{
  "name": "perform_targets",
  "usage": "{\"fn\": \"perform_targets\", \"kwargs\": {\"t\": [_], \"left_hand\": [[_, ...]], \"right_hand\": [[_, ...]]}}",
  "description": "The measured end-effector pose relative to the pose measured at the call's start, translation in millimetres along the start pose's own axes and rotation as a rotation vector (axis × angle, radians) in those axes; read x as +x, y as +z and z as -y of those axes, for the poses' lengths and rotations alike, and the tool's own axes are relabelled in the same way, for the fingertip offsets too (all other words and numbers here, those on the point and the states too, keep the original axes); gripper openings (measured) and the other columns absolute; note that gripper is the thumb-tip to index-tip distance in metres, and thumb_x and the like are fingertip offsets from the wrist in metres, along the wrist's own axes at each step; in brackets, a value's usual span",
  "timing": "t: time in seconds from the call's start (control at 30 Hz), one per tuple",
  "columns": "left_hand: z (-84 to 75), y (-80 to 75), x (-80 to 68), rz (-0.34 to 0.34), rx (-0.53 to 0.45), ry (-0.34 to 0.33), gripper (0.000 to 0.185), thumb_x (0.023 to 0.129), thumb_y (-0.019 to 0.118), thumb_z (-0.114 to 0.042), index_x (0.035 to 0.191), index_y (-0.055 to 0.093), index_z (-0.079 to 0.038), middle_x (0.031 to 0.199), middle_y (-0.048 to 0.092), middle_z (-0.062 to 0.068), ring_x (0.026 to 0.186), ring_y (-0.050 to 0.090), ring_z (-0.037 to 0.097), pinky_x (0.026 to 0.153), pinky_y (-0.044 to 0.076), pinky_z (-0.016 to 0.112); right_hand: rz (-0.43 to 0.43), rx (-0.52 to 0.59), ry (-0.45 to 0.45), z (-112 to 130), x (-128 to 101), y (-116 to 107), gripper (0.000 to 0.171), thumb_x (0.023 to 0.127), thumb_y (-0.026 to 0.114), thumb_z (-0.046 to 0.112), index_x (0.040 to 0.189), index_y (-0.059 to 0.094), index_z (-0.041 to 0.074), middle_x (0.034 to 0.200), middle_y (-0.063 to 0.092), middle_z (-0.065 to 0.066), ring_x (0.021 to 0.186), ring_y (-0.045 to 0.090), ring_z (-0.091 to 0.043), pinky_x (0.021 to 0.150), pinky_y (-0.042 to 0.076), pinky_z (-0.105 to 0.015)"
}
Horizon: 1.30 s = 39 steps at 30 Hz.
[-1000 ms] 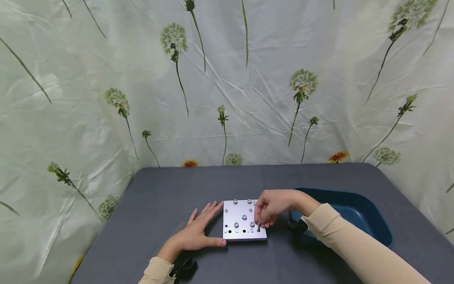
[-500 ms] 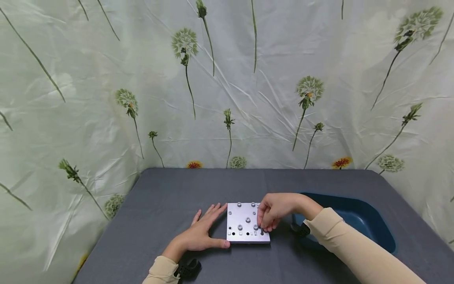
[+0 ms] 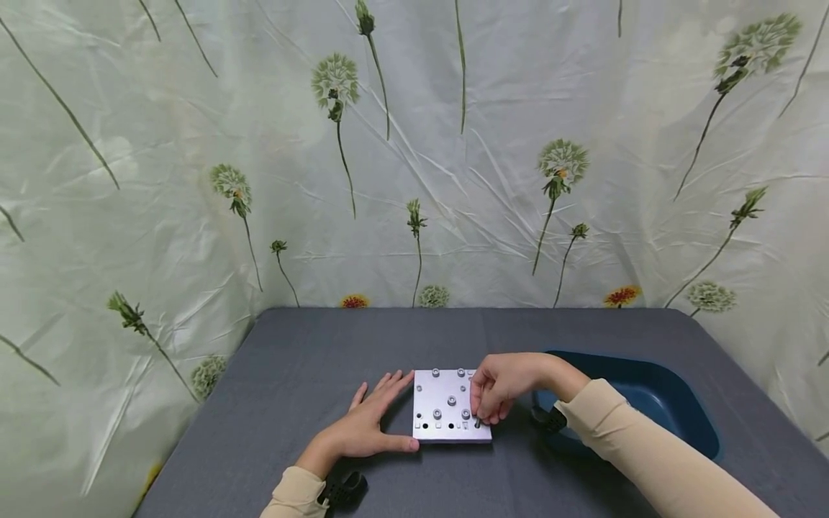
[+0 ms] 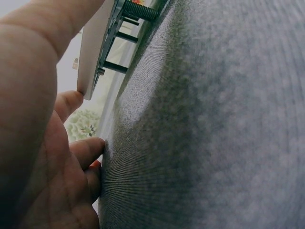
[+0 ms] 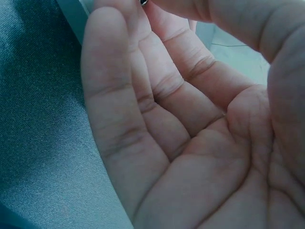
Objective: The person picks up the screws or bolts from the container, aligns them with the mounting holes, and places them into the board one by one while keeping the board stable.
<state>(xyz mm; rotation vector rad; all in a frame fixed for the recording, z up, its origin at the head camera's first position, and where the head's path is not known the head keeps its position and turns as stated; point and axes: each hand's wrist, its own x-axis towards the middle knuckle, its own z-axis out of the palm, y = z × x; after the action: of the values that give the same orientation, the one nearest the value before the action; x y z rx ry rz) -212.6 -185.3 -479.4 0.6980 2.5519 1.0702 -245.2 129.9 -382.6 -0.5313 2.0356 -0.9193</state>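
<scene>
A square silver metal plate with several socket-head screws and holes stands in the middle of the table. Below it, the left wrist view shows threaded screw shanks sticking down and the plate raised off the cloth. My left hand is spread at the plate's left side, fingertips at the far left corner and thumb at the near left one. My right hand pinches a small metal screw at the near right hole, its head hidden by the fingers. In the right wrist view only a glint of metal shows between the fingertips.
A dark blue plastic tray stands to the right, partly behind the right forearm. Grey cloth covers the table, and a flowered curtain hangs behind its far edge. Each wrist wears a black strap.
The pinched screw's visible shank looks shorter, and the right fingertips stay over the same hole. My left hand keeps its place on the plate. The head view has shifted slightly.
</scene>
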Motion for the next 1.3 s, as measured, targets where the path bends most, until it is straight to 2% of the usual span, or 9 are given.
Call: {"fn": "perform_targets", "kwargs": {"t": [0.07, 0.23, 0.43, 0.63, 0.77, 1.03, 1.17, 1.3], "left_hand": [[-1.2, -0.5, -1.4, 0.002, -0.005, -0.002, 0.110, 0.084, 0.088, -0.058, 0.172, 0.026, -0.034, 0.179, 0.023, 0.017, 0.168, 0.010, 0.046, 0.125, -0.006, 0.078], [-0.1, 1.8, -7.3, -0.015, -0.016, 0.001, 0.111, 0.083, 0.088, -0.060, 0.172, 0.027, -0.036, 0.179, 0.024, 0.016, 0.167, 0.011, 0.046, 0.125, -0.005, 0.077], [2.0, -0.7, -16.3, -0.038, -0.012, 0.009, 0.112, 0.082, 0.089, -0.060, 0.172, 0.028, -0.033, 0.178, 0.026, 0.019, 0.167, 0.012, 0.048, 0.125, -0.006, 0.078], [5.4, 0.6, -12.4, -0.016, -0.013, 0.011, 0.109, 0.083, 0.085, -0.066, 0.171, 0.025, -0.043, 0.180, 0.023, 0.014, 0.168, 0.009, 0.045, 0.126, -0.008, 0.075], [8.3, 0.7, -10.0, -0.014, -0.011, 0.012, 0.108, 0.083, 0.084, -0.067, 0.170, 0.024, -0.045, 0.180, 0.023, 0.014, 0.168, 0.009, 0.045, 0.126, -0.008, 0.076], [5.4, -2.8, -11.7, -0.006, 0.003, -0.021, 0.111, 0.084, 0.086, -0.061, 0.172, 0.025, -0.035, 0.180, 0.023, 0.014, 0.169, 0.009, 0.043, 0.126, -0.007, 0.077], [4.4, -5.2, -10.1, -0.003, -0.001, -0.005, 0.110, 0.085, 0.086, -0.059, 0.173, 0.024, -0.034, 0.180, 0.022, 0.016, 0.168, 0.009, 0.045, 0.126, -0.007, 0.078], [5.3, -10.1, -9.1, 0.016, -0.004, 0.025, 0.110, 0.086, 0.086, -0.057, 0.173, 0.024, -0.031, 0.179, 0.022, 0.018, 0.168, 0.009, 0.046, 0.125, -0.006, 0.079]], "right_hand": [[0.002, -0.001, 0.002, 0.2, 0.5, 0.5, 0.006, 0.094, 0.072, 0.000, 0.095, 0.075, 0.004, 0.080, 0.077, -0.002, 0.070, 0.067, -0.009, 0.066, 0.057, -0.021], [0.008, -0.005, 0.014, 0.8, 1.7, 2.2, 0.006, 0.094, 0.072, 0.000, 0.095, 0.075, 0.004, 0.081, 0.077, -0.002, 0.070, 0.067, -0.010, 0.066, 0.057, -0.022], [0.039, -0.008, -0.017, 2.8, 7.3, 5.6, 0.007, 0.096, 0.070, 0.003, 0.096, 0.077, 0.005, 0.082, 0.078, -0.002, 0.071, 0.068, -0.009, 0.067, 0.058, -0.022], [0.038, 0.001, -0.010, 0.2, 6.4, 4.8, 0.005, 0.098, 0.072, 0.005, 0.096, 0.076, 0.004, 0.081, 0.078, -0.003, 0.069, 0.068, -0.009, 0.068, 0.060, -0.022], [0.048, 0.018, -0.006, -2.1, 4.8, 5.0, 0.006, 0.100, 0.072, 0.006, 0.097, 0.077, 0.003, 0.083, 0.078, -0.004, 0.070, 0.068, -0.009, 0.069, 0.061, -0.023], [0.033, 0.051, -0.011, -5.9, 3.6, 4.3, 0.005, 0.100, 0.073, 0.005, 0.102, 0.076, 0.001, 0.086, 0.079, -0.006, 0.072, 0.069, -0.010, 0.069, 0.061, -0.023], [0.016, 0.051, -0.041, -6.9, -3.3, 0.3, 0.009, 0.101, 0.071, 0.007, 0.106, 0.075, 0.001, 0.089, 0.079, -0.006, 0.075, 0.071, -0.011, 0.072, 0.062, -0.025], [-0.045, 0.022, -0.112, -6.0, -17.8, -1.9, 0.014, 0.103, 0.069, 0.011, 0.109, 0.074, 0.000, 0.090, 0.077, -0.006, 0.079, 0.071, -0.014, 0.075, 0.062, -0.030]]}}
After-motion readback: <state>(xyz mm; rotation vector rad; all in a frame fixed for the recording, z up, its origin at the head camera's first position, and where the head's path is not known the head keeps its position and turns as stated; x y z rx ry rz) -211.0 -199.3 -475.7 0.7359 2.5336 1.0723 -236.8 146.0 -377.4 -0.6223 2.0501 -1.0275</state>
